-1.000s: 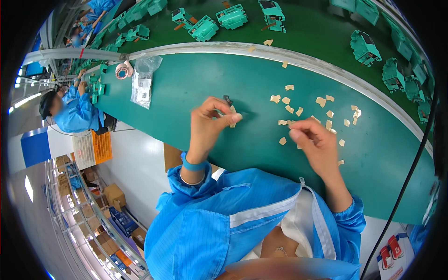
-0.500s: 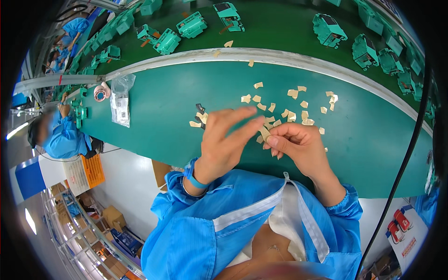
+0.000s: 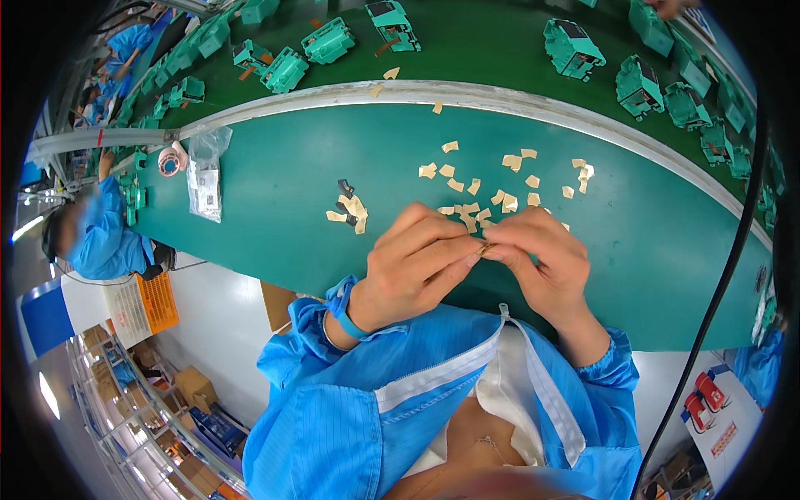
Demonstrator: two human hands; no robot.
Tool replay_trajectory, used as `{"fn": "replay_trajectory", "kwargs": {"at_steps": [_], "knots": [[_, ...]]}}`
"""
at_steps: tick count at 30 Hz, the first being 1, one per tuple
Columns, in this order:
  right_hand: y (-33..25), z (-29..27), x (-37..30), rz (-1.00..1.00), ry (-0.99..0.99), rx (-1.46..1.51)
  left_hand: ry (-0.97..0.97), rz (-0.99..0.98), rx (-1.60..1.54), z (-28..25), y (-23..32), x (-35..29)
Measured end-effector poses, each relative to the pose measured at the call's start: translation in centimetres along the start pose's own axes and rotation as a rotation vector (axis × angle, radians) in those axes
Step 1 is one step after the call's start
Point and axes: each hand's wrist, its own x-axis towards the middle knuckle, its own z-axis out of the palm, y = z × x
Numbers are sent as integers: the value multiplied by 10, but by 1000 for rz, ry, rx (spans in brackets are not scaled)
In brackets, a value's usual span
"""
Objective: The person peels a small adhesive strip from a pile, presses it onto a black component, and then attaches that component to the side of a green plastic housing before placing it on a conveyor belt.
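Both hands meet low over the green table. My right hand pinches a small cream-coloured piece, mostly hidden by the fingertips. Pressed together at its other side are the thumb and fingers of my left hand, which wears a blue wrist strap. Just beyond the fingers lie several loose cream pieces, flat, angular and scattered. Left of my left hand is a little cluster of cream pieces together with small black pieces.
A pale metal rail separates the table from a dark green belt carrying several green plastic housings. At the left are a clear bag and a tape roll. A co-worker sits farther left. A black cable crosses at the right.
My left hand has come down to the right, its spread fingers closing on the piece in my right hand. The left cluster now shows more cream pieces. The view has shifted slightly.
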Motion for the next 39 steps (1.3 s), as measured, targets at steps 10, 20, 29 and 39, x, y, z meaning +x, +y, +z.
{"fn": "replay_trajectory", "kwargs": {"at_steps": [10,20,29,39], "knots": [[14,-13,-1,-333,-37,-171,2,-192,-120,1,-2,-2],[1,-12,4,28,-170,93,71,67,166,5,-1,1],[7,-11,5,-22,-121,0,51,51,134,6,2,1],[8,-17,2,-341,-87,-217,48,-158,20,4,-5,0]]}}
